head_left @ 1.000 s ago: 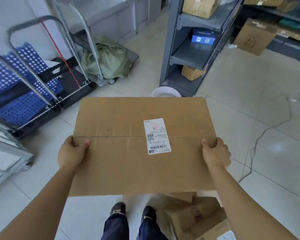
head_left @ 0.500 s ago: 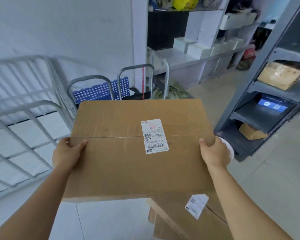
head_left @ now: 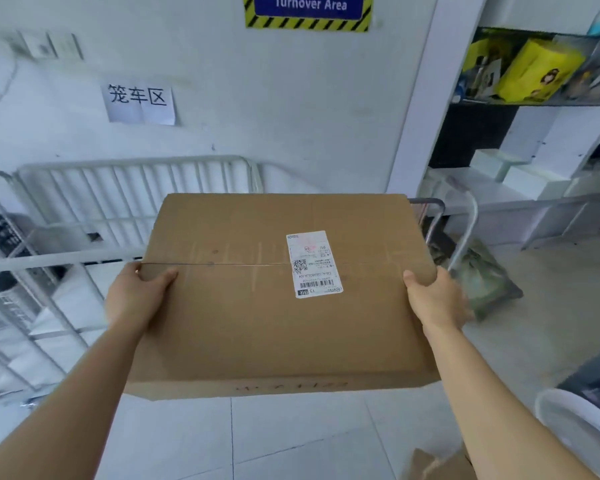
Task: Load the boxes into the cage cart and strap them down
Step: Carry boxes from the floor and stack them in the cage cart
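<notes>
I carry a large flat cardboard box (head_left: 250, 306) with a white shipping label on top, held level in front of me. My left hand (head_left: 136, 296) grips its left edge and my right hand (head_left: 433, 299) grips its right edge. The cage cart (head_left: 84, 209), made of grey metal bars, stands against the white wall ahead and to the left, beyond the box. Its floor is hidden by the bars and the box.
A green sack (head_left: 482, 278) on a platform trolley lies to the right behind the box. Shelves with white boxes (head_left: 520, 174) and yellow bags fill the far right. Another cardboard box (head_left: 437, 465) lies on the tiled floor at bottom right, beside a white round object (head_left: 575, 427).
My view has swung left and up, from the floor and shelving to the wall and cage cart. The box stays in both hands, now closer to the cart.
</notes>
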Tool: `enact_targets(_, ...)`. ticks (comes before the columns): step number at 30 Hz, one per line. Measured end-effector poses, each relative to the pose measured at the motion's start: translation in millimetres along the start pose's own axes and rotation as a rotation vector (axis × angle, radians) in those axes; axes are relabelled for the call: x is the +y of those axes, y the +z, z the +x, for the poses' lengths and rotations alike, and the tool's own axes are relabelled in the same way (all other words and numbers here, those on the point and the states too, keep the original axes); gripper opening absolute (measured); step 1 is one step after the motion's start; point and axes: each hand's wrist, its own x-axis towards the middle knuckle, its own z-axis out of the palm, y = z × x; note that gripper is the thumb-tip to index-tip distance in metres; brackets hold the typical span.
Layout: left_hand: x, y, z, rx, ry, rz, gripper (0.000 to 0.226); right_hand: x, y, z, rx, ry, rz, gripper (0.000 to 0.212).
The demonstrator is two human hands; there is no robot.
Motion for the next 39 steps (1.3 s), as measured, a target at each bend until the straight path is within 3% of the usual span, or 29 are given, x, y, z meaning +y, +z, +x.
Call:
enact_targets(9,-13,-63,103,0.146,-0.062,-0.013,0.068,-135,77,8,-0.065,-0.137,0.052,0.060)
enact_targets(16,-3,-75,205,0.262,-0.055,0.006,0.059,-239,149,44,-0.136,-0.249,0.102,0.063)
enact_targets(21,4,-78,283,0.320,-0.083,0.006,0.071,-315,193,77,-0.170,-0.277,0.145,0.062)
enact_targets(30,4,-75,416,0.362,-0.114,-0.013,0.069,-430,277,115,-0.207,-0.317,0.143,0.062)
enact_targets(39,-27,-54,575,0.268,-0.143,-0.013,0.070,-515,399,135,-0.197,-0.251,0.110,0.061)
